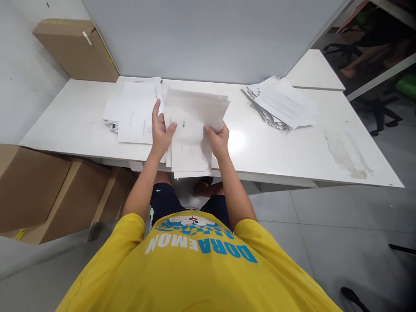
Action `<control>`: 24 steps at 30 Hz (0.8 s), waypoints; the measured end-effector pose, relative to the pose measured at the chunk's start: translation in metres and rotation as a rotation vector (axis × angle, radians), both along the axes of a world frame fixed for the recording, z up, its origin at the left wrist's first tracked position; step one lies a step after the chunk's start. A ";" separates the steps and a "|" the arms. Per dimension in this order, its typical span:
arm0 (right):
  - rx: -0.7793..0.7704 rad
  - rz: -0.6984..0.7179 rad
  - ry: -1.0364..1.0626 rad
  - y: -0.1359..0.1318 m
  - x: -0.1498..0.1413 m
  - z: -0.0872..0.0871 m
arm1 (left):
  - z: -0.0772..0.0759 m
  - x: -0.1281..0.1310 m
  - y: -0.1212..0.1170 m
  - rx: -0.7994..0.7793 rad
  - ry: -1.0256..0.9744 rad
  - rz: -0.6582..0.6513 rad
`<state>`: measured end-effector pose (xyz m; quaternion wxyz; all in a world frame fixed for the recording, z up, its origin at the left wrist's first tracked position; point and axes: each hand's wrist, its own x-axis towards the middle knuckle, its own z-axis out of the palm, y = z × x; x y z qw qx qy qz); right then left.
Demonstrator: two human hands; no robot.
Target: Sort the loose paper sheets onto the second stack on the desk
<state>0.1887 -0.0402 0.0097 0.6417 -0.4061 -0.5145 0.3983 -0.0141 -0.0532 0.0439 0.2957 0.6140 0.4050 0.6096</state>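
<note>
I hold a bundle of white paper sheets [191, 130] over the near edge of the white table [266, 151]. My left hand [160, 130] grips the bundle's left side, thumb on top and index finger raised. On the right side, my right hand [217, 139] pinches the sheets with its fingers curled. The top sheets are folded upward at the far end. A spread pile of papers [133, 108] lies just left of my left hand.
A second fanned pile of papers [281, 104] lies at the table's far right. A stain [346, 154] marks the right part. Cardboard boxes [42, 190] stand under the left end, and another box [76, 50] leans on the wall.
</note>
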 end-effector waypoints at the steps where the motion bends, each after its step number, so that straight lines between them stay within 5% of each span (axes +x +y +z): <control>1: 0.011 -0.010 0.024 0.003 0.000 0.002 | -0.002 -0.002 -0.002 -0.039 -0.010 -0.038; 5: 0.012 0.062 0.051 0.002 0.008 0.029 | 0.002 -0.006 -0.026 -0.310 -0.054 -0.186; 11: 0.041 0.365 0.073 -0.022 0.036 0.124 | 0.042 -0.005 -0.082 -0.484 -0.261 -0.161; 14: 0.116 0.523 0.224 -0.017 0.033 0.157 | 0.051 0.004 -0.104 -0.610 -0.412 -0.199; 18: 0.001 0.666 0.508 -0.002 0.001 0.151 | 0.042 0.022 -0.122 -0.779 -0.633 -0.207; 24: -0.057 0.463 0.777 -0.004 -0.041 0.094 | 0.027 0.028 -0.140 -0.987 -0.855 -0.176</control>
